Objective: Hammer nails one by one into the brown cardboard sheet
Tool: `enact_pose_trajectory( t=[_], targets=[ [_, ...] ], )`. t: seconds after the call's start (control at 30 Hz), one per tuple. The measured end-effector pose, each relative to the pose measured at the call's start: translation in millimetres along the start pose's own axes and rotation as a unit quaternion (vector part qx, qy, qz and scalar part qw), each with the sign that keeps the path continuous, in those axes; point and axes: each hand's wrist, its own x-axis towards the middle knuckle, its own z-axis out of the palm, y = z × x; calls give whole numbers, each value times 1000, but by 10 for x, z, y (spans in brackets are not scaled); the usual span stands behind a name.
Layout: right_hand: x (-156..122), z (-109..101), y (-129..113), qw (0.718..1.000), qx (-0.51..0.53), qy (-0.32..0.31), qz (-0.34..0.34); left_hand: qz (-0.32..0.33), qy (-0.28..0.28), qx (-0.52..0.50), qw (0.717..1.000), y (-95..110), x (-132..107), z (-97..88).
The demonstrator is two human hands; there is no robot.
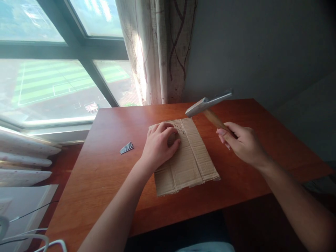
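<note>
Cardboard piece (186, 159), one, creased, ragged at the near edge, lying flat on the desk (105, 182) between the two hands. Dark dots (180, 128), small, in close rows, confined as far as visible to the far end; whether holes or nail heads, too small to tell. Left hand (159, 142): laid on the cardboard beside the dots, fingers bent; cannot tell whether its grip pinches anything, the fingertips being partly hidden. Hammer (215, 119), one, wooden handle, metal head, raised clear of desk and cardboard; right hand (243, 141) with its grip closed round the handle. Nails (126, 148), a small bunch, loose on the desk left of the cardboard, untouched. Condition of work, by judgement: partly done, the dotted patch apparently finished hammering; left over, the loose nails and the unmarked near portion, should that be wanted.
</note>
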Motion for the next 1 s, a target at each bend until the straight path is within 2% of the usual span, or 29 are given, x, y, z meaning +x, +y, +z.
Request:
enact_pose_trajectory(
  t=[0.07, 0.13, 0.23, 0.3, 0.4, 0.7, 0.87, 1.0],
  targets=[
    [13, 62, 57, 989, 131, 73, -1, -2, -1, 1, 1000, -1, 0, 2],
    [65, 111, 93, 959, 251, 128, -18, -2, 0, 2, 1000, 1, 1, 1],
    [185, 135, 108, 913, 375, 152, -61, -1, 2, 3, 1000, 3, -1, -1],
    [257, 135, 112, 892, 411, 174, -77, 0, 3, 4, 1000, 1, -5, 1],
    [314, 168, 144, 882, 414, 209, -82, 2, 3, 6, 1000, -7, -9, 11],
    [317, 389, 315, 884, 379, 262, -74, 3, 6, 12, 1000, -29, -12, 32],
    [312, 293, 306, 881, 391, 255, -73, 1, 6, 12, 1000, -25, -12, 27],
    [355, 139, 247, 873, 407, 244, -117, 7, 6, 13, 1000, -21, -13, 20]
  ],
)
